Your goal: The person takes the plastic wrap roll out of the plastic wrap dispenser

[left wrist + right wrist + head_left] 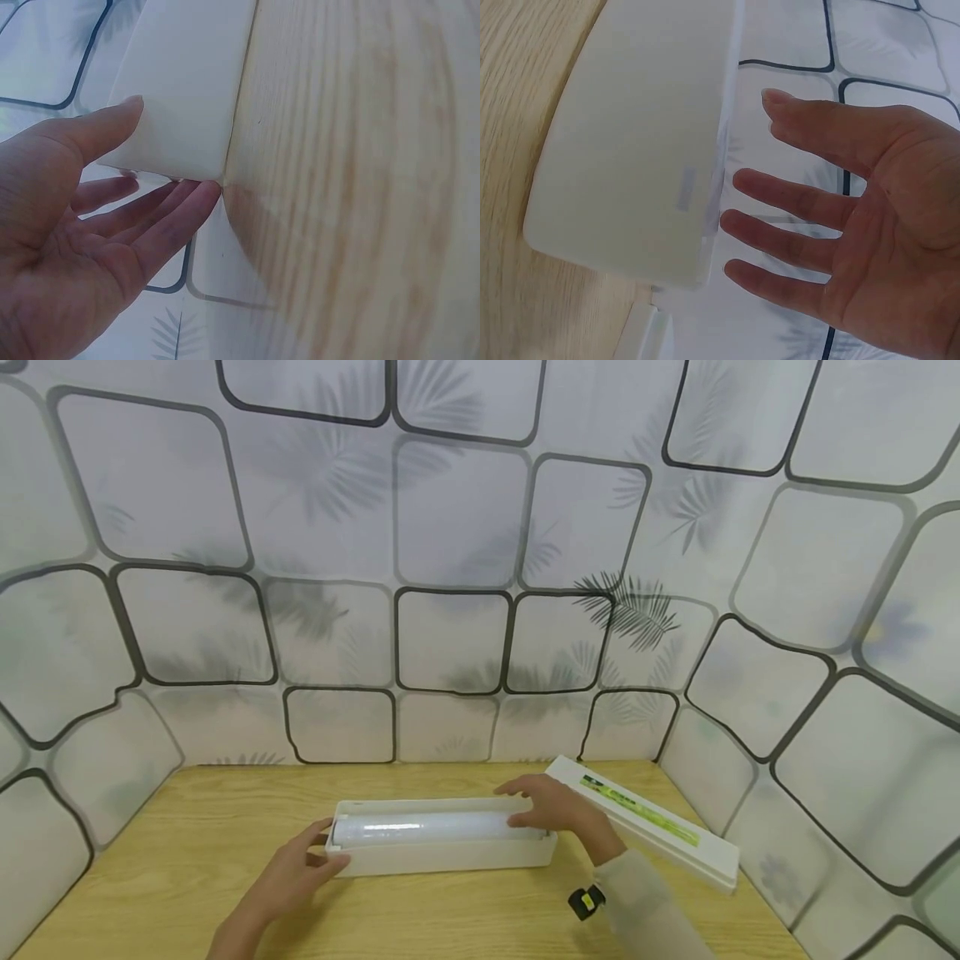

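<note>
A long white cling film dispenser box (442,858) stands without its cover on the wooden table, a shiny roll of film (431,828) lying inside it. At its left end is my left hand (288,872), thumb against the long front side and the other fingers, nearly straight, at the end face. In the left wrist view that hand (97,217) touches the box's lower corner. My right hand (558,806) hovers over the box's right end with spread fingers. Nothing is between those fingers (780,232) in the right wrist view.
A white lid (652,827) with a green label lies slanted at the right, behind my right forearm. Patterned walls (450,635) rise at the back and sides of the wooden table (187,835). A small black device (587,902) sits by my right sleeve.
</note>
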Available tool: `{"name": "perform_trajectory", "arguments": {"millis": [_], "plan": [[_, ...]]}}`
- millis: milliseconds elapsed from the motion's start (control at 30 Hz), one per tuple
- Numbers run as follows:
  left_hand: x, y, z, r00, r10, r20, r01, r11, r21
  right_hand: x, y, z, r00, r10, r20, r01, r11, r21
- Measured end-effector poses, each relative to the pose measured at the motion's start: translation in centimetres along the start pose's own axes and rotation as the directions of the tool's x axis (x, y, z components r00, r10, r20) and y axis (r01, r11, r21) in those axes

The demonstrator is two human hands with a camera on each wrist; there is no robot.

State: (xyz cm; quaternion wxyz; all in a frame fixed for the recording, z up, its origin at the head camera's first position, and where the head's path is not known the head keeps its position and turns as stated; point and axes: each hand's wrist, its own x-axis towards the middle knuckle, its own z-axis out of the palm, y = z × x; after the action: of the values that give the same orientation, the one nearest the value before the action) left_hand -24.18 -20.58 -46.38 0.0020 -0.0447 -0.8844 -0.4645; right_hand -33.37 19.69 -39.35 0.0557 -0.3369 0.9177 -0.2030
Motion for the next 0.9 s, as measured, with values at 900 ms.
{"name": "perform_trajectory", "arguments": {"millis": [900], "plan": [[0.0, -0.2, 0.0, 1.000, 0.020, -0.004, -0.020, 0.999, -0.026, 3.0, -1.4, 0.8, 0.994, 0.029, 0.105, -0.032, 0.999, 0.020]]}}
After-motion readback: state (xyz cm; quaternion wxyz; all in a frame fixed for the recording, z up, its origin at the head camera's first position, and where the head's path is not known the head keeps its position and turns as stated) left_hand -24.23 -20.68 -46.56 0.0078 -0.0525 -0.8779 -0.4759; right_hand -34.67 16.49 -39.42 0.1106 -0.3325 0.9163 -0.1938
